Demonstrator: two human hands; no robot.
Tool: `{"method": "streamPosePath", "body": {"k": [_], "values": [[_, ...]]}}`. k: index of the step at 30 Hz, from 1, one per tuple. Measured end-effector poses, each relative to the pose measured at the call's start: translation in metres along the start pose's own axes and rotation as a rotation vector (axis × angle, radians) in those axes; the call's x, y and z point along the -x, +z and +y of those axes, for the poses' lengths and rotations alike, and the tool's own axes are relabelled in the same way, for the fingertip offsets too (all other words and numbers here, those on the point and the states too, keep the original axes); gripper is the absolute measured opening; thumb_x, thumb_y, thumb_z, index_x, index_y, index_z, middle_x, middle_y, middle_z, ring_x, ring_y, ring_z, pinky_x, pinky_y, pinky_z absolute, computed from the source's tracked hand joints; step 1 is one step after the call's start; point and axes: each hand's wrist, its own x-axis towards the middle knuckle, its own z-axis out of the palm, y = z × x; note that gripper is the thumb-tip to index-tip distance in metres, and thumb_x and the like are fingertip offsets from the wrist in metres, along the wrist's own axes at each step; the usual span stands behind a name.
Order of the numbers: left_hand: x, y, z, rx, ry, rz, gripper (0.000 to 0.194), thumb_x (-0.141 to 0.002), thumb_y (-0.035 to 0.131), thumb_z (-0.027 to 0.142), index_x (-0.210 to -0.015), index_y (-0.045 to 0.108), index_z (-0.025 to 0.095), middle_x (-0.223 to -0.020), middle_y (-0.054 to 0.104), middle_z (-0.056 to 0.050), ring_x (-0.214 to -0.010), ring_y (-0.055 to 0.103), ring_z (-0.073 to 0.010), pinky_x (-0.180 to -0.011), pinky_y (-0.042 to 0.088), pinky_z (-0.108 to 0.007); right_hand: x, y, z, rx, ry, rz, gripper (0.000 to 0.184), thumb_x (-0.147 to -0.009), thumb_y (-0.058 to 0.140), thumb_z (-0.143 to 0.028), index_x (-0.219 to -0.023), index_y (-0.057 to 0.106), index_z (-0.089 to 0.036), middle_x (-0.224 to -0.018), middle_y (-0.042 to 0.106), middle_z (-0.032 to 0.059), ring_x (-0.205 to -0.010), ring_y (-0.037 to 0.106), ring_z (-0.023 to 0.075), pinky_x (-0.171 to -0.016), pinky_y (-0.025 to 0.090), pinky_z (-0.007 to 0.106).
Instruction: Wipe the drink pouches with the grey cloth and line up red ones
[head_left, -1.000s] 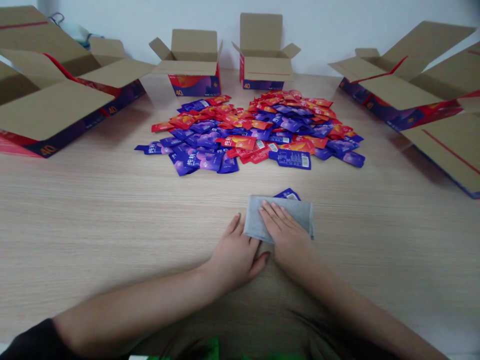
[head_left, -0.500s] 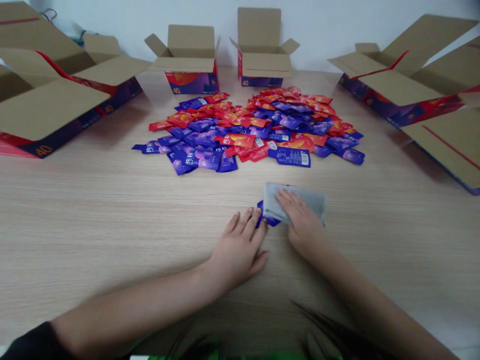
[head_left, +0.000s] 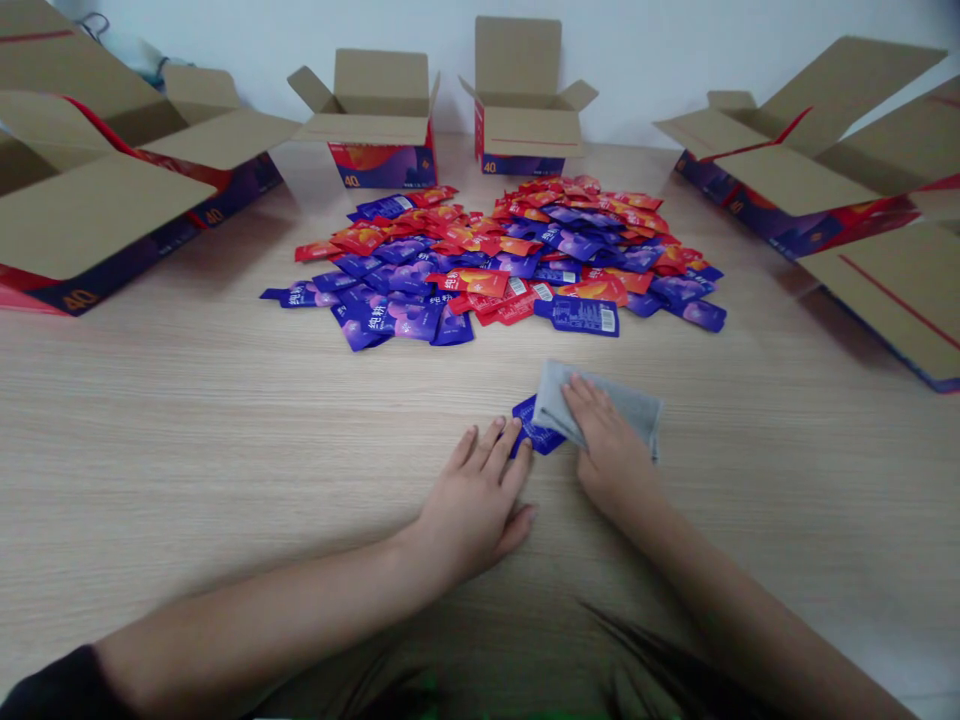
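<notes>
A single dark blue pouch (head_left: 532, 425) lies on the table below the pile, printed side up, partly covered by a folded grey cloth (head_left: 630, 405). My left hand (head_left: 476, 500) lies flat with its fingers stretched out, the fingertips resting on the pouch's left end. On the cloth is my right hand (head_left: 611, 440), its fingers close together and pressing it down over the right part of the pouch. The thumb of this hand is mostly hidden.
Beyond my hands spreads a pile of red and blue pouches (head_left: 480, 255). Two open cartons (head_left: 382, 165) (head_left: 525, 160) stand behind it. More open cartons line the left side (head_left: 172, 235) and the right side (head_left: 810, 220) of the wooden table (head_left: 225, 430).
My right hand and the cloth have shifted slightly to the right, and more of the blue pouch shows. The left hand has stayed nearly in place.
</notes>
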Motion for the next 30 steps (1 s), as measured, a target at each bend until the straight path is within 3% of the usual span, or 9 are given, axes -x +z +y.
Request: {"method": "streamPosePath", "body": {"k": [4,10,16,22,30], "values": [[0.0,0.0,0.0,-0.011,0.005,-0.015,0.052,-0.092,0.047,0.044,-0.132,0.052,0.012,-0.139,0.05,-0.018,-0.135,0.038,-0.0339,-0.113,0.023,-0.051,0.003,0.003,-0.014,-0.029,-0.197,-0.123,0.071,-0.067,0.037,0.001,-0.138,0.045,-0.005,-0.148,0.042,0.0154,-0.14,0.033,0.0223,-0.115,0.031,0.045],[-0.001,0.001,-0.001,-0.026,0.008,-0.009,0.064,-0.092,0.044,0.047,-0.144,0.036,0.01,-0.153,0.028,-0.018,-0.142,0.025,-0.0335,-0.113,0.025,-0.051,-0.004,-0.003,0.015,0.052,0.09,0.044,0.067,-0.072,0.035,0.001,-0.139,0.042,-0.001,-0.145,0.043,0.0216,-0.138,0.036,0.0273,-0.112,0.035,0.05],[0.0,0.0,0.0,-0.023,-0.011,-0.038,0.058,-0.093,0.043,0.046,-0.139,0.043,0.011,-0.145,0.043,-0.019,-0.141,0.028,-0.0329,-0.113,0.023,-0.05,0.004,0.007,-0.005,0.005,-0.164,-0.049,0.068,-0.071,0.033,0.003,-0.136,0.048,-0.005,-0.147,0.042,0.0169,-0.139,0.033,0.0243,-0.114,0.033,0.046],[0.0,0.002,-0.001,-0.049,0.006,-0.009,0.062,-0.092,0.044,0.047,-0.142,0.039,0.011,-0.153,0.029,-0.018,-0.142,0.025,-0.033,-0.113,0.023,-0.05,-0.01,-0.007,0.023,-0.049,0.12,0.061,0.065,-0.073,0.033,0.002,-0.137,0.045,-0.003,-0.142,0.048,0.0195,-0.132,0.045,0.0249,-0.109,0.04,0.046],[0.001,0.0,0.0,-0.031,0.009,-0.01,0.059,-0.093,0.044,0.046,-0.141,0.042,0.012,-0.147,0.041,-0.019,-0.141,0.029,-0.0327,-0.114,0.023,-0.049,-0.001,-0.006,-0.004,-0.153,-0.148,-0.034,0.068,-0.07,0.035,0.003,-0.134,0.052,-0.013,-0.139,0.054,0.0109,-0.129,0.048,0.0192,-0.108,0.042,0.038]]}}
